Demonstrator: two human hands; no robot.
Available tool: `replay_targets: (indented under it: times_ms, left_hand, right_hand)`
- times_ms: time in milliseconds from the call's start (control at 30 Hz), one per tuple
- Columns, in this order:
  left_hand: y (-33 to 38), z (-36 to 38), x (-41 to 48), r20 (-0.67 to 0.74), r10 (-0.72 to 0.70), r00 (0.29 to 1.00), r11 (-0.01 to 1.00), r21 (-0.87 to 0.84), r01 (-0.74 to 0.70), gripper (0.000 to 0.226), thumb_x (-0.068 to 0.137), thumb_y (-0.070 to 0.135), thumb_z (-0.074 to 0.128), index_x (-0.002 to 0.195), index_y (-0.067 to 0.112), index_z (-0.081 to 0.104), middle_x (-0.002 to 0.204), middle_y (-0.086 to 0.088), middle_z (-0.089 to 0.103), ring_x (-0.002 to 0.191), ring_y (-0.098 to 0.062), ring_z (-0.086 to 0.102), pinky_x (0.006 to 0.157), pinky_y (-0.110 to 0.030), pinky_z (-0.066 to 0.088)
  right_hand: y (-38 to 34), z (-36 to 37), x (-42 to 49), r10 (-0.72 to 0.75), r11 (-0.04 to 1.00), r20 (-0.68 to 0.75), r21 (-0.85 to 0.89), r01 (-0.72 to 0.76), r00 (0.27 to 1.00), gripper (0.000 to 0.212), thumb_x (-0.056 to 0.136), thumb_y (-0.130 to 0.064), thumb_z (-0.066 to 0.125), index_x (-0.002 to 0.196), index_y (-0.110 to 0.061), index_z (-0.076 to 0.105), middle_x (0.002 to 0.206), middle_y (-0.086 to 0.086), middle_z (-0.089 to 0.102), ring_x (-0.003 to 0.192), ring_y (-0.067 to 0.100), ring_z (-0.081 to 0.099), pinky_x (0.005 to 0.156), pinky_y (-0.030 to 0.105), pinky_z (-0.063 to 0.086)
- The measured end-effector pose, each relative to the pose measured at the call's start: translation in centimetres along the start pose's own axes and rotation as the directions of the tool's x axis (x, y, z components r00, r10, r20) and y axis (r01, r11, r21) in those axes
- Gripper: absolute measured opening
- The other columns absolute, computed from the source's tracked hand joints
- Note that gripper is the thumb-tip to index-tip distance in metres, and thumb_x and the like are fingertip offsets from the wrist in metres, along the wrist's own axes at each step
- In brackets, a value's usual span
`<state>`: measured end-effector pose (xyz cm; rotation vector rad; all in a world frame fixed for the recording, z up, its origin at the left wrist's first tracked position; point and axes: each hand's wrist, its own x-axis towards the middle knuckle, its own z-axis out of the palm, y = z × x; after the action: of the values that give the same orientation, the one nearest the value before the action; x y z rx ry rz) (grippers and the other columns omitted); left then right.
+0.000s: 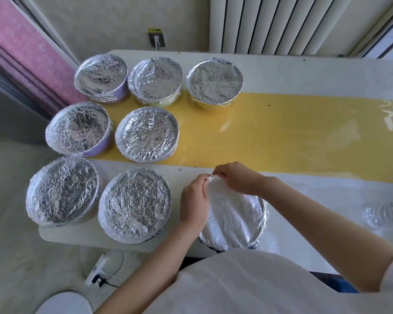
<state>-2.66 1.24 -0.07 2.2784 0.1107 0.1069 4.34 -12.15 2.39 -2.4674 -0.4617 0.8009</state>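
A bowl covered with a sheet of aluminium foil [234, 216] stands at the table's near edge, right in front of me. My left hand [194, 200] and my right hand [236, 177] meet at the bowl's far rim, and both pinch the foil's edge there with curled fingers. The foil lies smooth and bright over the top and is folded down around the right side. The bowl's own colour is hidden, apart from a dark strip at the near bottom.
Several foil-covered bowls stand in rows on the left half of the table [304, 71], the nearest one [134, 205] just left of my left hand. A crumpled piece of foil [382, 215] lies at the right edge. A yellow strip [281, 132] runs across the table.
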Motion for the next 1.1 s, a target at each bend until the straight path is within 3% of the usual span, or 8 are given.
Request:
replay_targets:
  times_ms: [167,267,500,567,667,867,1100]
  left_hand:
    - [-0.2,-0.3,-0.3,-0.132,-0.125,0.983,0.992,0.016,0.129,0.025,0.097,0.005,0.042,0.11,0.008,0.063,0.093,-0.009,0.07,0.082,-0.027,0.063,0.062,-0.019,0.032]
    - [0.1,-0.5,-0.4,-0.127,-0.203,0.971,0.978,0.018,0.206,0.027,0.097,0.005,0.039,0.113,0.011,0.06,0.099,-0.008,0.069,0.087,-0.027,0.062,0.065,-0.026,0.036]
    - [-0.9,-0.6,2.2,0.118,-0.136,0.984,0.99,-0.022,0.14,0.025,0.099,0.014,0.039,0.106,0.007,0.062,0.082,-0.01,0.066,0.069,-0.024,0.055,0.06,-0.029,0.034]
    - [-1.0,-0.6,2.5,0.121,-0.116,0.986,0.993,-0.002,0.117,0.024,0.099,0.014,0.041,0.104,0.005,0.063,0.078,-0.01,0.065,0.067,-0.026,0.056,0.059,-0.034,0.038]
    - [-0.8,-0.6,2.2,0.088,-0.09,0.992,0.996,0.032,0.088,0.023,0.099,0.013,0.042,0.104,0.006,0.064,0.079,-0.008,0.066,0.067,-0.023,0.056,0.057,-0.03,0.035]
    - [-0.3,-0.8,1.8,0.068,-0.085,0.994,0.996,0.023,0.084,0.022,0.098,0.01,0.043,0.098,0.004,0.065,0.067,0.001,0.057,0.057,-0.017,0.048,0.051,-0.023,0.028]
    - [-0.1,-0.5,1.5,0.044,-0.104,0.994,0.994,0.033,0.103,0.023,0.097,0.01,0.043,0.104,0.005,0.065,0.077,-0.011,0.066,0.064,-0.023,0.052,0.055,-0.024,0.025]
  right_hand:
    - [0.6,0.1,-0.3,0.03,0.994,-0.124,0.106,-0.017,0.992,0.03,0.1,-0.014,0.037,0.119,-0.014,0.061,0.112,0.008,0.066,0.098,0.025,0.059,0.082,0.032,0.043]
    - [1.1,0.1,-0.5,0.056,0.99,-0.191,0.14,-0.03,0.98,0.03,0.1,-0.016,0.039,0.121,-0.014,0.061,0.117,0.005,0.066,0.107,0.024,0.058,0.087,0.026,0.04]
    - [1.2,0.2,-0.3,0.058,0.995,-0.191,0.09,-0.041,0.98,0.033,0.1,-0.013,0.037,0.124,-0.012,0.059,0.12,0.008,0.065,0.11,0.027,0.058,0.088,0.025,0.038]
    - [1.2,0.1,-0.2,0.055,0.996,-0.19,0.081,-0.04,0.98,0.032,0.099,-0.011,0.037,0.119,-0.012,0.062,0.113,0.01,0.067,0.103,0.028,0.06,0.083,0.026,0.039]
    - [1.0,0.2,-0.1,0.057,0.997,-0.195,0.065,-0.045,0.979,0.032,0.097,-0.006,0.038,0.113,-0.012,0.064,0.106,0.012,0.068,0.096,0.03,0.06,0.079,0.031,0.042]
    - [0.4,-0.4,0.2,0.026,1.0,-0.113,0.004,-0.025,0.993,0.033,0.097,-0.006,0.036,0.118,-0.011,0.062,0.112,0.011,0.066,0.103,0.028,0.057,0.083,0.032,0.042]
    - [-0.6,0.0,0.5,0.048,0.994,-0.14,-0.089,-0.061,0.989,0.037,0.088,0.001,0.04,0.113,-0.014,0.062,0.101,0.015,0.066,0.091,0.035,0.06,0.071,0.035,0.046]
